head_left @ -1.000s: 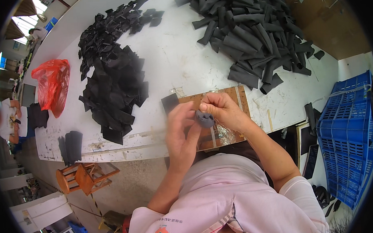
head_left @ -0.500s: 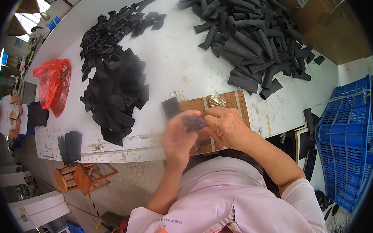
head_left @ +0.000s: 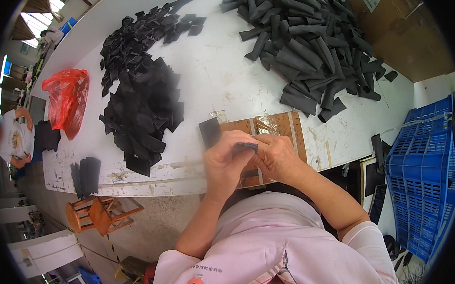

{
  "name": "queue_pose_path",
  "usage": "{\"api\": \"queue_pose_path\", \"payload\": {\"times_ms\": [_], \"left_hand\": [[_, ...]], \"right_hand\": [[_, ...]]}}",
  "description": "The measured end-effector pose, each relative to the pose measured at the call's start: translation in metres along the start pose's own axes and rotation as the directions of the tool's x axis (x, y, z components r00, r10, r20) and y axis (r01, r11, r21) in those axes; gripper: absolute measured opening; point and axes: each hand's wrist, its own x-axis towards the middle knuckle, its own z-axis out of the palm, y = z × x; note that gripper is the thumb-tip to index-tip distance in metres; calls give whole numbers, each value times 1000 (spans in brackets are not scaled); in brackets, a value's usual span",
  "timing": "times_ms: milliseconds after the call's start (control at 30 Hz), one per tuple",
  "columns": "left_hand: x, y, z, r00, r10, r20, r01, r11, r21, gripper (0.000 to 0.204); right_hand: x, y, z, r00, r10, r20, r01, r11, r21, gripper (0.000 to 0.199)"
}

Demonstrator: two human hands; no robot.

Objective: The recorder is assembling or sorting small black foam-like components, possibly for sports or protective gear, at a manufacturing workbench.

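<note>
A small black fabric piece [head_left: 244, 146], curled into a roll, is held between my two hands just above the table's near edge. My left hand [head_left: 223, 160] wraps its fingers and thumb round it. Pressed close against its right end, my right hand [head_left: 277, 154] has its fingers closed on the piece; the fingertips are partly hidden. Under my hands lies a brown board [head_left: 298, 138] with strips of tape across it. A flat black piece [head_left: 209, 131] rests at the board's left edge.
Flat black pieces [head_left: 143, 113] are heaped at left, smaller black pieces [head_left: 135, 44] behind. Black tubes [head_left: 305, 55] pile up at back right before a cardboard box [head_left: 401, 30]. A red plastic bag [head_left: 68, 101] lies far left; a blue crate [head_left: 422, 173] stands right, wooden stools [head_left: 105, 215] lower left.
My hands have drawn closer together round the black fabric piece, which has shifted slightly right and now shows as a narrower curl. At far left, another person has moved their arms.
</note>
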Motion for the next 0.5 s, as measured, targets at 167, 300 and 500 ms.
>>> {"api": "queue_pose_path", "payload": {"times_ms": [167, 300, 500], "left_hand": [[7, 37, 15, 1000, -27, -10, 27, 1000, 3, 10], [12, 12, -1, 994, 9, 105, -33, 973, 230, 9], [9, 21, 5, 988, 118, 100, -152, 868, 472, 8]], "right_hand": [[3, -8, -9, 999, -19, -41, 20, 999, 34, 14], [-6, 10, 9, 1000, -6, -15, 7, 997, 82, 13], [-11, 12, 11, 1000, -17, -14, 19, 992, 126, 12]]}}
